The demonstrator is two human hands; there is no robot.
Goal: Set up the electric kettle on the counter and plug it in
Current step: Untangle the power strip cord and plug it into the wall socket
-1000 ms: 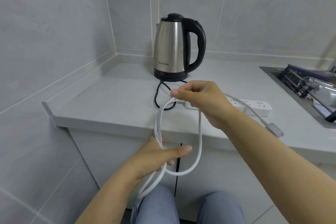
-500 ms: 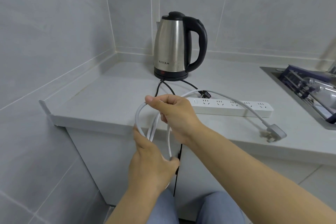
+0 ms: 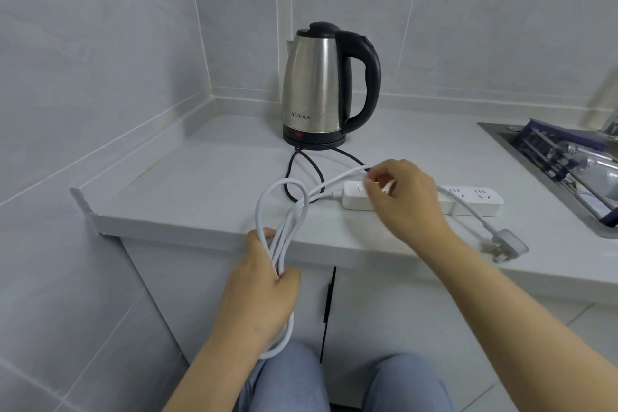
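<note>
The kettle [image 3: 322,87] stands on its base on the counter [image 3: 200,184], behind the power strip [image 3: 468,199], whose long axis runs left-right. My right hand [image 3: 399,197], over the strip, pinches its white cord [image 3: 284,211]; my left hand [image 3: 264,291] grips the gathered loops at the counter edge. The sink [image 3: 495,130], right of the strip, holds a rack.

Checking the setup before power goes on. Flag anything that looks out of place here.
The power strip's white plug lies loose at the counter's front edge, connected to no socket. Its white cable is bunched in loops in the left hand, hanging off the counter. Nothing spilled or damaged.
</note>
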